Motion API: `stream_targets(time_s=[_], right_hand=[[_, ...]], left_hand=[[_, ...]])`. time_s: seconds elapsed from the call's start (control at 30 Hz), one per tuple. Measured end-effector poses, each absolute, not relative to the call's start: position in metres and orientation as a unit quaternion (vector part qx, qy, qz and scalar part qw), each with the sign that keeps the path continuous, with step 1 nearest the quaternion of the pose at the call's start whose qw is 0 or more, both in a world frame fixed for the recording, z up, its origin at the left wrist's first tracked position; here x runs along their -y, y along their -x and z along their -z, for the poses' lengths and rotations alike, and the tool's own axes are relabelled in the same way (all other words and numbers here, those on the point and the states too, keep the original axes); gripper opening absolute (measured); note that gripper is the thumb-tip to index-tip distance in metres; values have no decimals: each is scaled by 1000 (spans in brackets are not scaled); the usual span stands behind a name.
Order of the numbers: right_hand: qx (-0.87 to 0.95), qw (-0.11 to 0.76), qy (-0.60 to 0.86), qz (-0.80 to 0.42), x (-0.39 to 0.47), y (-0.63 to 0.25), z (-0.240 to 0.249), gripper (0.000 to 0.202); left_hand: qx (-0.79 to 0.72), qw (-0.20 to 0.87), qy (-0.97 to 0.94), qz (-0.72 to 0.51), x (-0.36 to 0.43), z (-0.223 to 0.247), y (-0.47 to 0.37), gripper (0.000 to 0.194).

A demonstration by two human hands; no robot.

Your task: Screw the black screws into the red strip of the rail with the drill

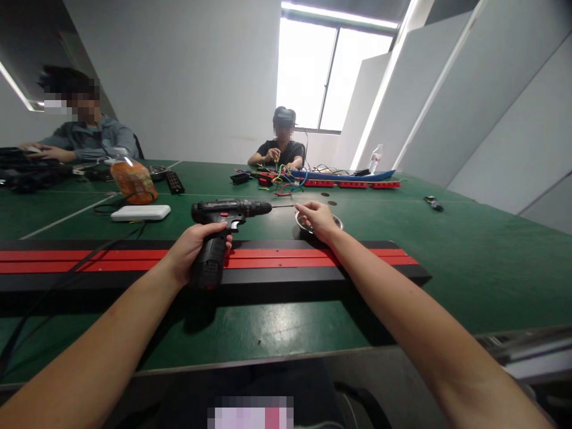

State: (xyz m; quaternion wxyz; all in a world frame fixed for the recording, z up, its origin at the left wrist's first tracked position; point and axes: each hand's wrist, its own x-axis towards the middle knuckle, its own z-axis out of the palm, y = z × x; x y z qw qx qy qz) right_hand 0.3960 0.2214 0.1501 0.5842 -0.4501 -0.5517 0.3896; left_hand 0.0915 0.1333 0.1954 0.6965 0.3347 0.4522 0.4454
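Observation:
My left hand (196,247) is wrapped round the grip of a black cordless drill (212,256), held level with its chuck pointing right. A long thin bit (282,206) sticks out of the chuck. At the bit's far tip, the fingers of my right hand (315,217) are pinched together; whether a small screw sits between them is too small to tell. Just behind and below that hand stands a round metal bowl (337,221), its contents mostly hidden. Under both hands lies a long black bar with red strips (268,258), small screw heads showing along it.
A white power bank (140,213) with a cable and an orange bag (133,179) lie to the left on the green table (482,262). Two people sit across; before one are coloured wires (286,182) and a blue strip (348,176). A bottle (376,159) stands behind.

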Motion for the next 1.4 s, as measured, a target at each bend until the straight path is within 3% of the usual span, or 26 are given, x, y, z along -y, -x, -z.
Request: stream_targets(time_s=[0.67, 1.4], right_hand=[[522, 580, 414, -469, -226, -398, -149, 45], [555, 563, 464, -399, -229, -395, -144, 45]], left_hand=[[-441, 696, -352, -445, -133, -193, -89, 10], [-428, 693, -368, -448, -132, -192, -89, 12]])
